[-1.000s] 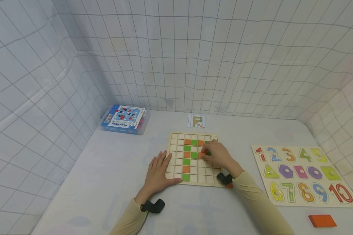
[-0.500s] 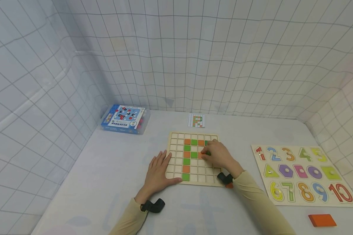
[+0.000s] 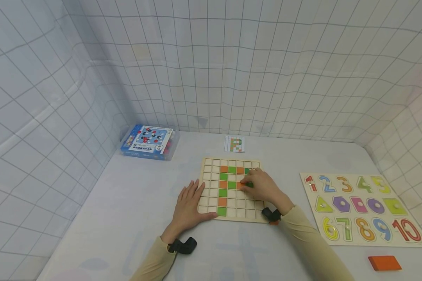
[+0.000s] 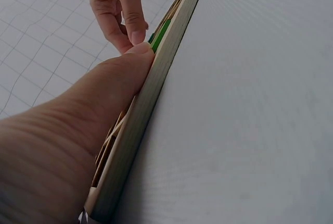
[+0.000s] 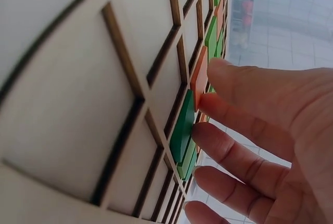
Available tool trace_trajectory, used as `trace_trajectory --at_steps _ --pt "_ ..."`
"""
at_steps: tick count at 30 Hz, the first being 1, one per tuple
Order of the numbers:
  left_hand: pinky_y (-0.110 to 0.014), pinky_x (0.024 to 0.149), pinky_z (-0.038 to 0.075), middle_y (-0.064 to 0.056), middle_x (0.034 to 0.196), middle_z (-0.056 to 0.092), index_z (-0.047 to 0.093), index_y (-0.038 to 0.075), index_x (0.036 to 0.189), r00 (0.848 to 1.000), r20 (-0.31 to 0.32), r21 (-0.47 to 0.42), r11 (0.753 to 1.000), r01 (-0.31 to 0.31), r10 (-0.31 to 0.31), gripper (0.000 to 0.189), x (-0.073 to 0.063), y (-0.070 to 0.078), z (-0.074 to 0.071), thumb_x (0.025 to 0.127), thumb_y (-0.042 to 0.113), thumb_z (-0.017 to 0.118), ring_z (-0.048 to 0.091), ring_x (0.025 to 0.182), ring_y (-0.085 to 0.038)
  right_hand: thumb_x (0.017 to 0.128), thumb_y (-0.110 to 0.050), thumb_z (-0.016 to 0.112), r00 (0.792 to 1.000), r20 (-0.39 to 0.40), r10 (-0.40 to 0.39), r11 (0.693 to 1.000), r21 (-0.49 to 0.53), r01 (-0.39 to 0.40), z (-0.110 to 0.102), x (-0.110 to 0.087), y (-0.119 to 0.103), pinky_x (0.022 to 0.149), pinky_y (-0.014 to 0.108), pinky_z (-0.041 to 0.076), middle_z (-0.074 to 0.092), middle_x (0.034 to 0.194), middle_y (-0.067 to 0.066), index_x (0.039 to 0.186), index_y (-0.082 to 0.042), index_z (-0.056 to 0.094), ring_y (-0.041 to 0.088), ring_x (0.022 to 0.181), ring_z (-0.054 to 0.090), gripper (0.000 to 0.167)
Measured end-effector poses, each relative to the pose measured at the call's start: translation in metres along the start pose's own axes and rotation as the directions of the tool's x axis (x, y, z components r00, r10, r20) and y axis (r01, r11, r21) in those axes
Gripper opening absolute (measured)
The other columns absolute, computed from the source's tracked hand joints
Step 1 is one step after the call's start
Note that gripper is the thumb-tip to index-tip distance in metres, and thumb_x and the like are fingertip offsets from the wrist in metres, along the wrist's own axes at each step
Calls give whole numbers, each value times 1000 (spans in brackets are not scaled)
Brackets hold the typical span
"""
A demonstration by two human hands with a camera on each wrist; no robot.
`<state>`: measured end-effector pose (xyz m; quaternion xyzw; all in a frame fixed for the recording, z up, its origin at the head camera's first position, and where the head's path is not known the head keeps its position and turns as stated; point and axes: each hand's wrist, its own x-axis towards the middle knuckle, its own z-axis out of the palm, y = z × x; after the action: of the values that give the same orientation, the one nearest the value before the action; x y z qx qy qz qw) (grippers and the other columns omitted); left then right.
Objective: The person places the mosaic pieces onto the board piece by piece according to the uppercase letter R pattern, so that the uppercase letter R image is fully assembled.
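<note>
A wooden grid board [image 3: 211,199] lies on the table with orange, light green and dark green square tiles in some cells. My left hand [image 3: 187,209] rests on its left side, fingers spread, thumb along the front edge near a green tile [image 3: 222,211]. Over the board's right half, my right hand [image 3: 261,185] pinches an orange tile [image 5: 199,73] between thumb and index finger. Close beside that tile, a dark green one [image 5: 182,127] sits by the middle fingertip. The left wrist view shows the left thumb [image 4: 112,81] on the board's edge.
A small pattern card [image 3: 235,144] lies behind the board. A blue boxed set [image 3: 147,142] stands at the back left. To the right are a number-and-shape puzzle board [image 3: 369,230] and an orange block [image 3: 385,263]. Another orange piece [image 3: 274,223] shows beneath the right wrist.
My right hand has shifted slightly, showing more of the dark green tile at the upper right. Its fingertips stay at the orange tile. The left hand has not moved.
</note>
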<state>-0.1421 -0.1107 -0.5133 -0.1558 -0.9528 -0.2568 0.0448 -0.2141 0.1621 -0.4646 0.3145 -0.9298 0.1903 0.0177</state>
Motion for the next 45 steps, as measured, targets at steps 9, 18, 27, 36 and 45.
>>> trace_trajectory --at_steps 9,18,27,36,45 --pt "-48 112 10 -15 153 24 33 5 147 1000 -2 -5 1000 -2 2 105 -1 0 0 69 64 71 13 142 -30 85 -25 73 998 -59 8 1000 20 -7 0 -6 2 76 35 45 63 94 3 105 -6 73 19 89 52 28" --pt "-48 112 9 -15 153 23 32 5 148 1000 -8 -15 1000 1 -1 105 0 0 0 69 63 71 12 142 -30 82 -20 76 972 -237 -12 995 92 34 -9 -26 6 68 33 44 62 94 5 112 -4 70 17 86 48 34" --pt "-48 112 9 -15 154 23 32 5 148 1000 2 -16 1000 2 -2 106 0 1 -1 69 63 71 11 142 -29 80 -17 78 926 -375 -49 990 104 94 -13 -53 20 80 38 46 62 101 7 119 -5 65 19 97 52 44" --pt "-48 112 8 -15 154 22 31 5 148 1000 2 -8 1000 -2 2 107 0 -1 0 69 64 71 11 142 -29 77 -18 80 929 -369 -6 993 105 48 -15 -79 26 84 37 45 61 108 4 124 -5 61 20 102 52 53" --pt "-48 112 8 -15 154 22 31 5 148 1000 -1 -10 1000 -4 4 107 1 -1 1 68 64 71 11 142 -29 76 -25 81 953 -299 55 989 149 -10 -18 -98 27 87 40 47 61 115 1 125 -7 62 17 107 51 55"
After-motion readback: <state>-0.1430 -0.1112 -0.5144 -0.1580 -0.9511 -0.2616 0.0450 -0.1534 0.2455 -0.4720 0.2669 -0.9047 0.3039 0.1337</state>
